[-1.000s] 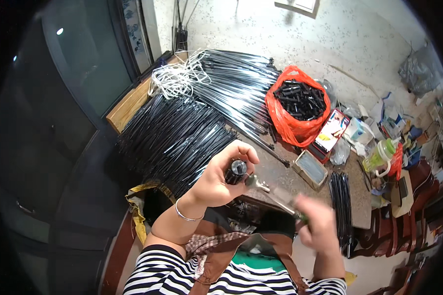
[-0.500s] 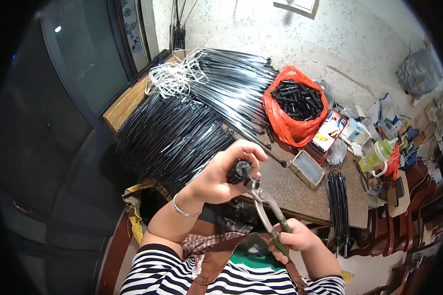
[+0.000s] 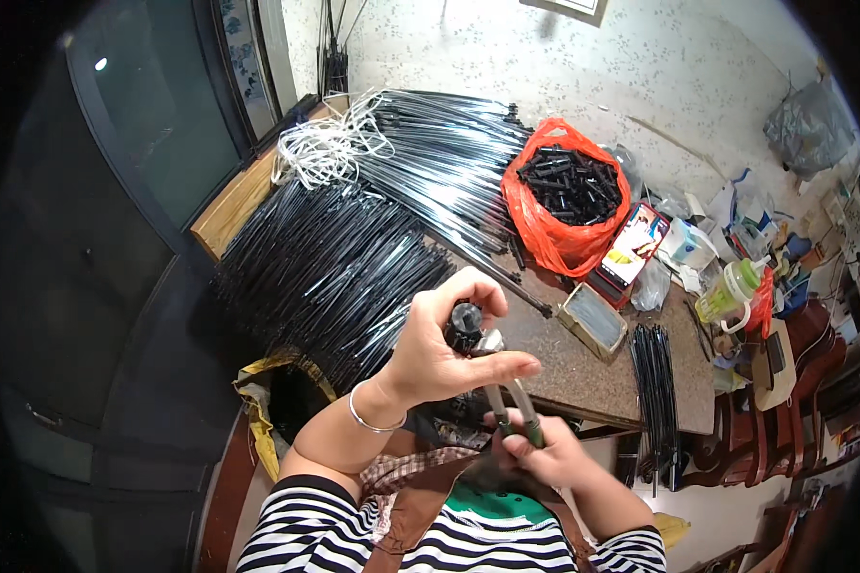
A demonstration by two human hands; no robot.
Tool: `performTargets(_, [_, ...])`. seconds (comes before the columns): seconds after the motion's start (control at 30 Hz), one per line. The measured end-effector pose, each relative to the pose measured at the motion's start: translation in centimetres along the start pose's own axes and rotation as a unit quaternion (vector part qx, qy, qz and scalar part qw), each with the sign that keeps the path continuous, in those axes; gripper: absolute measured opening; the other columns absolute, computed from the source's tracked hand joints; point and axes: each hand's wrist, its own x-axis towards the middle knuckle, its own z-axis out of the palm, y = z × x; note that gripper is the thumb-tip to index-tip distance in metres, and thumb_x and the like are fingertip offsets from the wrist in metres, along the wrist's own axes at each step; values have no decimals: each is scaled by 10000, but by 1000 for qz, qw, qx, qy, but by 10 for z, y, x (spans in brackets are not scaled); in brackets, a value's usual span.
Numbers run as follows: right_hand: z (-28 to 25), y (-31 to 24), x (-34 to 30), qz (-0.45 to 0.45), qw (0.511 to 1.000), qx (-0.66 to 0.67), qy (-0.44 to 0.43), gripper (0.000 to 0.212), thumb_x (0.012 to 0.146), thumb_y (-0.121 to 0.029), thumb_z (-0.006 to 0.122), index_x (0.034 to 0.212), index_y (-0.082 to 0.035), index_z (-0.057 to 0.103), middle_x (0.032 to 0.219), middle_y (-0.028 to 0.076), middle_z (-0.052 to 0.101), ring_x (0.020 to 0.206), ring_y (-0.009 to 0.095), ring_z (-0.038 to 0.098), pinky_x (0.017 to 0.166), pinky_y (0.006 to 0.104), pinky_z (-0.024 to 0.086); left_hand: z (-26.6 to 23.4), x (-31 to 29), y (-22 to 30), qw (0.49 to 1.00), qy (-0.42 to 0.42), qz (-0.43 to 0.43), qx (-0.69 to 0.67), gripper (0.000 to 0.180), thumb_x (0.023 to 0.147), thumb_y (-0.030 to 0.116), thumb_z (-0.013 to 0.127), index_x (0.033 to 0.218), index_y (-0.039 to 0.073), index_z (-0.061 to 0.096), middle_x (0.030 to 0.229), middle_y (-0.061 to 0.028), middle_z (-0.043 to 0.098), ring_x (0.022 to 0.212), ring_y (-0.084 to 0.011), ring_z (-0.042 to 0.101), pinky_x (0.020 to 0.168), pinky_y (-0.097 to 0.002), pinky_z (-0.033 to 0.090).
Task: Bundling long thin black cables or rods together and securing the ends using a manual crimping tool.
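Note:
My left hand [image 3: 428, 353] is wrapped round a black, ribbed, round part [image 3: 465, 323], seen end-on; its other end is hidden. The left thumb sticks out to the right across the pliers [image 3: 518, 393], whose jaws meet the side of that part, though the thumb partly covers them. Lower right, my right hand [image 3: 545, 453] grips the pliers' green handles, which lie close together. Behind my left hand spreads a thick pile of thin black rods [image 3: 325, 267].
Shiny rods [image 3: 449, 158] with white cord [image 3: 325, 153] lie at the back. A red bag [image 3: 545, 244] holds black tubes, beside a phone [image 3: 633, 250]. A small box [image 3: 592, 323] and a rod bundle [image 3: 653, 392] sit near the table's front edge. A green-lidded bottle [image 3: 731, 294] stands right.
My right hand has moved up and left, and the spread plier handles have come together. My left thumb has stretched out across the pliers.

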Motion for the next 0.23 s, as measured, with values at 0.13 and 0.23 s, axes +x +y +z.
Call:
performTargets(0.13, [-18,-30,0,64,977,169,-118,515,758,-129,436,1198,-28,187,1000,153,454,773,180,506,692,273,401,-6,1,6,998,-30,-60,-7,325,522,139,711,671,32,443,643,20,410,537,-21,353,467,-142,290])
performTargets(0.23, [-20,-23,2,121,982,82,-119,616,726,-189,501,1212,-52,148,1019,175,436,789,232,514,723,313,387,-10,2,5,998,-48,-44,-24,306,539,131,699,688,31,452,638,21,416,535,-17,358,461,-144,291])
